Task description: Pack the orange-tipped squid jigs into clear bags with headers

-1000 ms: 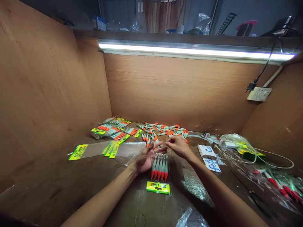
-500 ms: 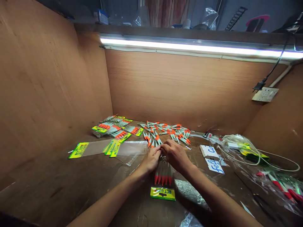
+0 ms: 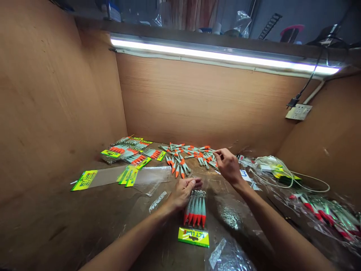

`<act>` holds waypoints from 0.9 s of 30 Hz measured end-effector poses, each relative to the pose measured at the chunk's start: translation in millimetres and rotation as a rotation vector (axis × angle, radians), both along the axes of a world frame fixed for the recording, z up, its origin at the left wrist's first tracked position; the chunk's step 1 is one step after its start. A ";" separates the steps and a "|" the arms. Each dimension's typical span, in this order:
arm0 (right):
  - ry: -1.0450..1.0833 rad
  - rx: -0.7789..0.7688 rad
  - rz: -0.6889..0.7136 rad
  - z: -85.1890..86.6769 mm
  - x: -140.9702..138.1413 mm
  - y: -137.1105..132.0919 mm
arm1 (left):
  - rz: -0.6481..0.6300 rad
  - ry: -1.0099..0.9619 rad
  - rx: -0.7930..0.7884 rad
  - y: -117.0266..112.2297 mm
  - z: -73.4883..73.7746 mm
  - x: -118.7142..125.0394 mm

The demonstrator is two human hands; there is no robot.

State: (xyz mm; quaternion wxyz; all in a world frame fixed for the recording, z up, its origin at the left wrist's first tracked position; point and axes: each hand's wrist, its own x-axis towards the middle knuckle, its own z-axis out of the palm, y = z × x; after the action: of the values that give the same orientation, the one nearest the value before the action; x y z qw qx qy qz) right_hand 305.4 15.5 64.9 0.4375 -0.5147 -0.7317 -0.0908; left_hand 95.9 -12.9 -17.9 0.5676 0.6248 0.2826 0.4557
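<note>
A clear plastic bag of fishing lures (image 3: 195, 210) lies on the tabletop in front of me, its yellow-green header towards me. Several grey lures with orange-red tips and metal hooks sit side by side in it. My left hand (image 3: 184, 192) is at the bag's far end, just beyond the hooks, its fingers stretched out to the right and the thumb resting near them. Raised to the right, my right hand (image 3: 229, 165) has thumb and fingertips pinched together; what they hold, if anything, is too small to make out. Loose lures (image 3: 177, 165) are heaped beyond both hands.
Packed lure bags (image 3: 124, 153) are piled at the back left, with flat unfilled bags (image 3: 153, 176) before them. Torn clear strips (image 3: 158, 201) and crumpled plastic (image 3: 231, 258) lie nearby. A white cable (image 3: 304, 188) and red-and-white lures (image 3: 324, 214) are on the right.
My right hand has left the bag's far end and moved right and up, still pinched. The left hand stays there, fingers now stretched. The bagged lures show more fully, and the view has shifted.
</note>
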 end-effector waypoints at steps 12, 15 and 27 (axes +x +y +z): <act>-0.481 -0.020 0.151 -17.9 -55.7 -57.1 | 0.249 0.405 0.362 -22.2 21.9 -4.0; -0.518 -0.029 0.131 -19.2 -51.9 -53.0 | 0.239 0.410 0.370 -22.9 21.0 -3.2; 0.453 -0.262 0.137 -22.5 1.7 -7.1 | 0.028 -0.174 -0.098 -12.4 12.1 3.8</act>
State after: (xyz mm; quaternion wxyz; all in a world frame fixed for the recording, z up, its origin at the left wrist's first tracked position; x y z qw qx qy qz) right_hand 307.1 8.3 42.4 0.5249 -0.5235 -0.6538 0.1517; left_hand 99.7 -25.3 -5.7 0.6134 0.5504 0.2630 0.5017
